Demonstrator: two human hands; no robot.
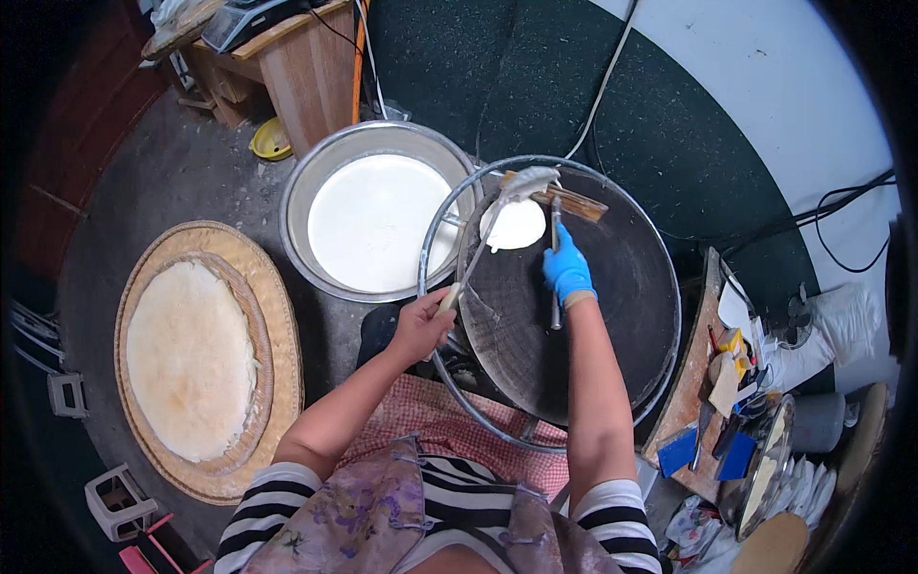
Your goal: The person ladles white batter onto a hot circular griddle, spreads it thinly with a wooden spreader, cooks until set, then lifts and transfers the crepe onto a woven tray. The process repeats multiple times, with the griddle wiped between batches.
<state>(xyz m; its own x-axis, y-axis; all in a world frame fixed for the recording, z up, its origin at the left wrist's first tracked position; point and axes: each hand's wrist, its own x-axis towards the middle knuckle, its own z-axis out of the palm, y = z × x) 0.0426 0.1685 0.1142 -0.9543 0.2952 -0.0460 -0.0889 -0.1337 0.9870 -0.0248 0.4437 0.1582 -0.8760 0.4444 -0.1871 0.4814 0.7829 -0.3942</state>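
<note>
My bare left hand (421, 328) is closed around the pale handle of a long ladle (532, 182), whose batter-coated bowl is over the far left part of a round dark griddle (602, 335). Below the bowl, a white puddle of batter (516, 225) lies on the griddle. In a blue glove, my right hand (570, 266) grips the upright handle of a T-shaped spreader; its wooden blade (579, 205) sits near the griddle's far edge, just right of the batter. Part of the blade is hidden behind the ladle bowl.
A large metal basin (292, 225) of white batter stands left of the griddle, close to its metal ring (674, 344). Farther left, pale round flatbreads (186, 354) lie stacked on a woven tray (277, 421). Scrapers and tools crowd a board (669, 430) at right. Cables hang behind.
</note>
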